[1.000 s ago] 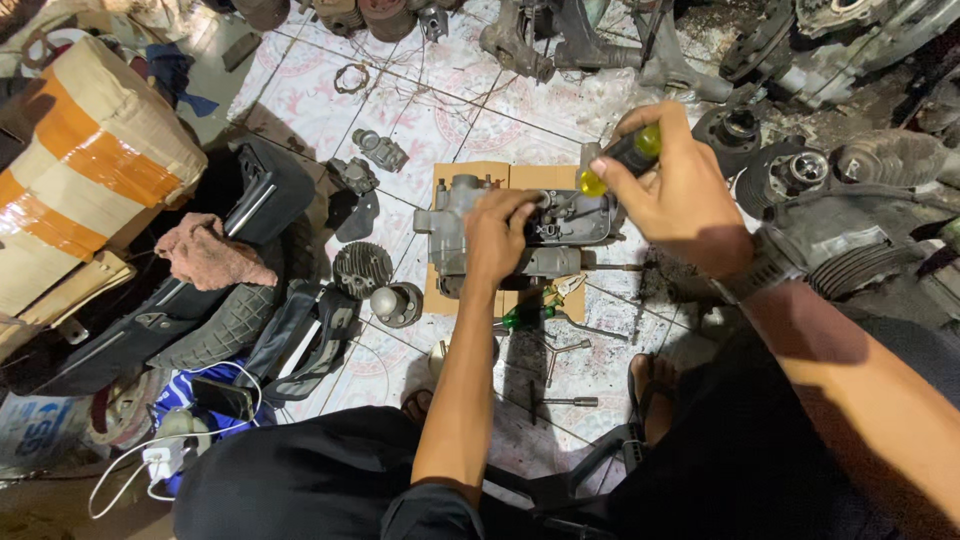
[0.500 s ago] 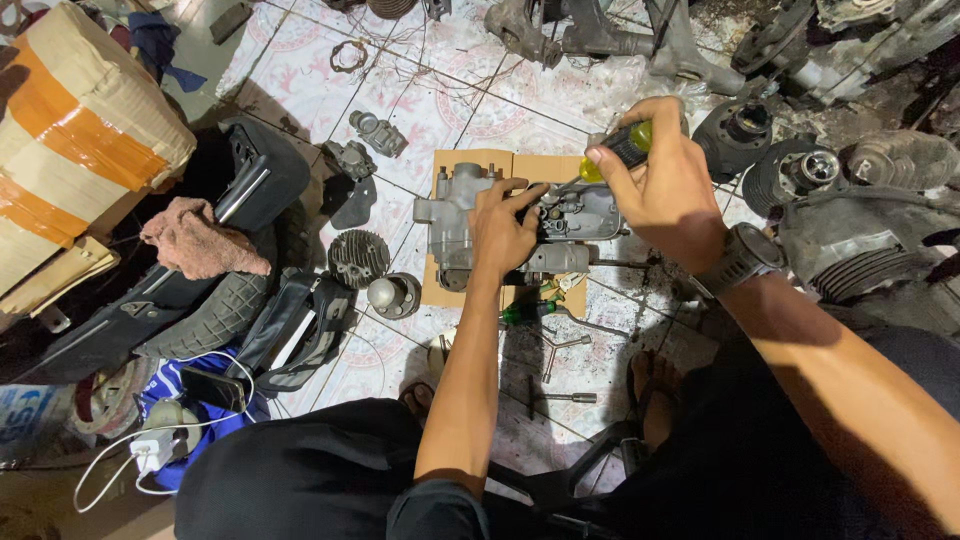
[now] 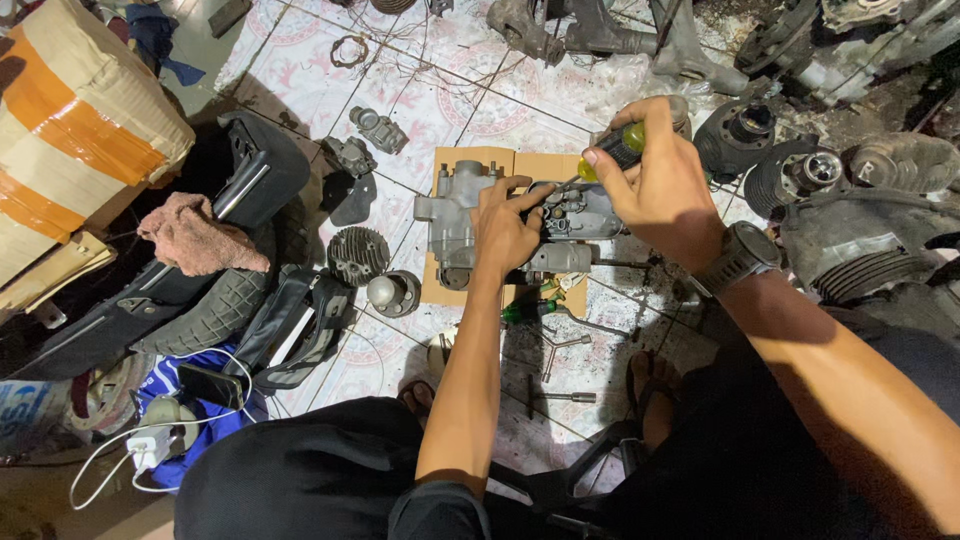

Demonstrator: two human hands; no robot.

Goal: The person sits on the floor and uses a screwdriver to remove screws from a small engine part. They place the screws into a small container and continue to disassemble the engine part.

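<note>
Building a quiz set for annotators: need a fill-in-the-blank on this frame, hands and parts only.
1. The right hand grips a screwdriver with a black and ____ handle.
2. The left hand presses on the grey engine casing, which lies on a sheet of ____.
3. The watch sits on the ____ wrist.
4. A pink rag lies on a black ____.

Missing words: yellow; cardboard; right; tyre

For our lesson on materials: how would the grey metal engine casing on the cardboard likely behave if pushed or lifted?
The engine casing looks like thick cast metal, so probably stiff and heavy for its size. Its lumpy, flat-lying shape on the cardboard suggests sliding, not rolling. The left hand braces it while the right hand works a screwdriver, hinting it may shift under force.
</note>
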